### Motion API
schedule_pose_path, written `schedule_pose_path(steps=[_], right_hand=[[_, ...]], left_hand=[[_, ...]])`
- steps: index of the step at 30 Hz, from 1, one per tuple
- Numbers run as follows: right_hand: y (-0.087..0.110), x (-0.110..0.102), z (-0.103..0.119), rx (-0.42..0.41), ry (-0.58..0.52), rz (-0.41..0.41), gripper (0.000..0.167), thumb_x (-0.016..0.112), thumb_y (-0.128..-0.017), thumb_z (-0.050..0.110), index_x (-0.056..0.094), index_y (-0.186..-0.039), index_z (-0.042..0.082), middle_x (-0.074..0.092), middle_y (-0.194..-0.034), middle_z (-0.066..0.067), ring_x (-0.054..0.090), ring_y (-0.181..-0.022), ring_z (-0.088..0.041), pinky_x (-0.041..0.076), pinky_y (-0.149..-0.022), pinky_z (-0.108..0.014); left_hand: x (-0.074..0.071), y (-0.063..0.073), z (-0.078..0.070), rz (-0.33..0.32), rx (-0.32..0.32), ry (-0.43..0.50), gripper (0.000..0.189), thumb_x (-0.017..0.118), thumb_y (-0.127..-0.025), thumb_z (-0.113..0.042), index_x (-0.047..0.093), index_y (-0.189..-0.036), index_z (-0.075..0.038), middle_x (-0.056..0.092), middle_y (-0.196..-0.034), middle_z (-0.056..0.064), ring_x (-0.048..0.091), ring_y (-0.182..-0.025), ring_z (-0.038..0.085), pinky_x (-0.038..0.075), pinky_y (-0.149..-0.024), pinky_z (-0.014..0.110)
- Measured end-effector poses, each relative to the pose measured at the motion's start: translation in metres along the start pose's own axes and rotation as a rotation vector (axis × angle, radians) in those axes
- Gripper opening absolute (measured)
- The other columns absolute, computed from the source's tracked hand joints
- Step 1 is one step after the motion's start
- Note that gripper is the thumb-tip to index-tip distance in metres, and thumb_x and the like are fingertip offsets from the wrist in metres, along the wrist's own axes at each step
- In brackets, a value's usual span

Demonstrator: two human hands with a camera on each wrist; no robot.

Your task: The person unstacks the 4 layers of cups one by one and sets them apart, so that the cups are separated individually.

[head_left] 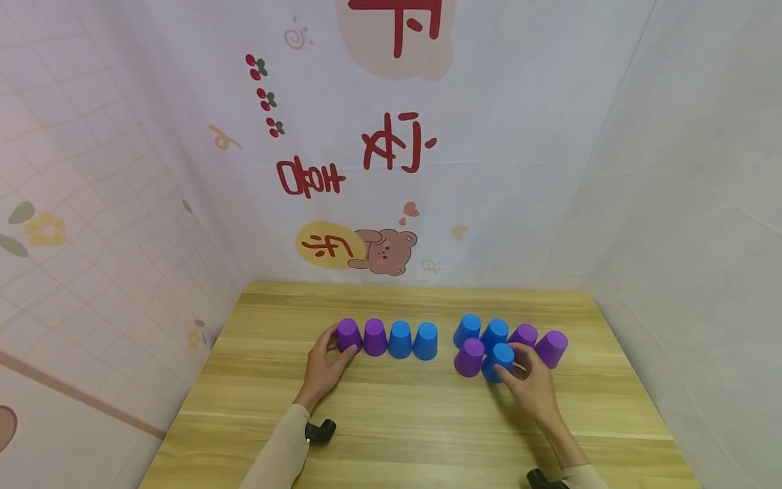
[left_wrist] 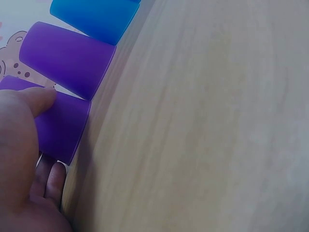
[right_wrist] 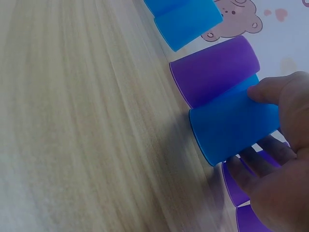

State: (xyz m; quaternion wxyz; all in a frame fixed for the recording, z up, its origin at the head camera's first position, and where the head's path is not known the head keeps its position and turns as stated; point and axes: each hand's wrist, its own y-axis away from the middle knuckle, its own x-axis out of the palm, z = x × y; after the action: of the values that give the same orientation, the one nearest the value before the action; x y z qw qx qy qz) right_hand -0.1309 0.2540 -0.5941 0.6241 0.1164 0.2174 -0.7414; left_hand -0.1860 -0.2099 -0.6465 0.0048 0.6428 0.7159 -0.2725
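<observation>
My left hand (head_left: 326,369) grips the leftmost purple cup (head_left: 349,337), thumb on its near side and fingers round its left. That cup heads a row with a second purple cup (head_left: 375,338) and two blue cups, all upside down. On the right, my right hand (head_left: 533,387) holds a blue cup (right_wrist: 234,125) between thumb and fingers. A purple cup (head_left: 469,358) stands right beside it on the left. Behind these two is a back row: a blue cup (head_left: 468,330), another blue cup (head_left: 495,333), a purple cup (head_left: 525,334) partly hidden, and a purple cup (head_left: 552,349) at the far right.
The cups stand on a wood-grain table (head_left: 403,428). A white cloth (head_left: 513,170) with a printed bear (head_left: 387,251) and red characters hangs behind it, and pale cloths flank both sides. A gap of bare table lies between the two groups.
</observation>
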Motion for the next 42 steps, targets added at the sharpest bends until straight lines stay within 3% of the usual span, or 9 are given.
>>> schedule_pose_path(steps=[4, 7, 16, 25, 30, 33, 37, 39, 42], right_hand=[[0.001, 0.000, 0.001, -0.002, 0.007, 0.003, 0.055, 0.091, -0.096, 0.009, 0.065, -0.144, -0.002, 0.076, -0.138, -0.028, 0.066, -0.113, 0.010, 0.065, -0.098, -0.016], [0.001, 0.000, 0.002, -0.003, 0.012, 0.002, 0.056, 0.092, -0.096, 0.009, 0.065, -0.144, -0.001, 0.077, -0.138, -0.028, 0.066, -0.114, 0.009, 0.065, -0.099, -0.017], [0.000, 0.000, -0.001, -0.004, 0.027, -0.001, 0.057, 0.092, -0.095, 0.008, 0.065, -0.144, -0.002, 0.077, -0.138, -0.027, 0.067, -0.114, 0.008, 0.070, -0.101, -0.030], [0.000, 0.001, -0.001, -0.002, -0.005, -0.003, 0.057, 0.093, -0.094, 0.008, 0.065, -0.143, -0.003, 0.077, -0.137, -0.028, 0.067, -0.112, 0.010, 0.066, -0.097, -0.016], [-0.001, 0.001, 0.001, 0.009, -0.016, 0.002, 0.056, 0.092, -0.095, 0.009, 0.064, -0.143, -0.002, 0.076, -0.137, -0.028, 0.068, -0.112, 0.009, 0.065, -0.098, -0.015], [0.000, 0.000, 0.002, 0.016, -0.001, 0.013, 0.061, 0.093, -0.096, 0.013, 0.063, -0.147, -0.001, 0.075, -0.139, -0.028, 0.072, -0.116, 0.000, 0.065, -0.099, -0.016], [0.001, -0.001, 0.003, 0.002, 0.025, 0.043, 0.072, 0.092, -0.097, 0.018, 0.056, -0.156, 0.001, 0.072, -0.148, -0.027, 0.075, -0.130, -0.032, 0.066, -0.106, -0.023], [0.002, -0.002, 0.004, -0.010, 0.029, 0.057, 0.077, 0.092, -0.097, 0.019, 0.053, -0.161, 0.002, 0.070, -0.151, -0.026, 0.072, -0.134, -0.041, 0.064, -0.108, -0.023], [0.003, -0.004, 0.006, -0.020, 0.033, 0.075, 0.083, 0.093, -0.097, 0.019, 0.047, -0.165, 0.004, 0.067, -0.155, -0.026, 0.069, -0.139, -0.044, 0.061, -0.112, -0.022]], left_hand=[[-0.002, -0.001, -0.009, 0.029, -0.085, 0.005, 0.065, 0.085, -0.103, -0.015, 0.058, -0.161, -0.005, 0.071, -0.152, 0.022, 0.074, -0.133, 0.041, 0.061, -0.115, 0.058], [-0.002, -0.001, -0.011, 0.035, -0.119, 0.014, 0.066, 0.085, -0.103, -0.015, 0.057, -0.161, -0.005, 0.071, -0.154, 0.022, 0.074, -0.135, 0.042, 0.059, -0.118, 0.062], [-0.002, -0.001, -0.012, 0.046, -0.151, 0.002, 0.066, 0.085, -0.103, -0.016, 0.057, -0.162, -0.006, 0.070, -0.155, 0.021, 0.074, -0.136, 0.038, 0.058, -0.120, 0.060], [-0.001, -0.002, -0.009, 0.048, -0.148, -0.014, 0.066, 0.084, -0.104, -0.015, 0.056, -0.163, -0.005, 0.069, -0.156, 0.022, 0.075, -0.134, 0.040, 0.058, -0.119, 0.062], [-0.001, -0.002, -0.010, 0.048, -0.149, -0.011, 0.066, 0.084, -0.104, -0.016, 0.056, -0.163, -0.006, 0.069, -0.156, 0.021, 0.074, -0.135, 0.039, 0.059, -0.119, 0.060], [-0.002, -0.003, -0.011, 0.051, -0.159, -0.001, 0.067, 0.085, -0.103, -0.015, 0.056, -0.162, -0.005, 0.069, -0.156, 0.022, 0.074, -0.136, 0.040, 0.058, -0.120, 0.060], [-0.002, -0.003, -0.011, 0.053, -0.157, -0.001, 0.067, 0.085, -0.103, -0.014, 0.056, -0.162, -0.004, 0.069, -0.156, 0.022, 0.074, -0.136, 0.040, 0.058, -0.120, 0.060], [-0.002, -0.003, -0.011, 0.054, -0.160, -0.004, 0.066, 0.085, -0.103, -0.015, 0.056, -0.162, -0.004, 0.069, -0.156, 0.022, 0.074, -0.135, 0.040, 0.058, -0.120, 0.060], [-0.003, -0.003, -0.011, 0.058, -0.168, -0.009, 0.066, 0.085, -0.103, -0.015, 0.056, -0.162, -0.005, 0.069, -0.156, 0.022, 0.074, -0.134, 0.040, 0.058, -0.120, 0.061]])
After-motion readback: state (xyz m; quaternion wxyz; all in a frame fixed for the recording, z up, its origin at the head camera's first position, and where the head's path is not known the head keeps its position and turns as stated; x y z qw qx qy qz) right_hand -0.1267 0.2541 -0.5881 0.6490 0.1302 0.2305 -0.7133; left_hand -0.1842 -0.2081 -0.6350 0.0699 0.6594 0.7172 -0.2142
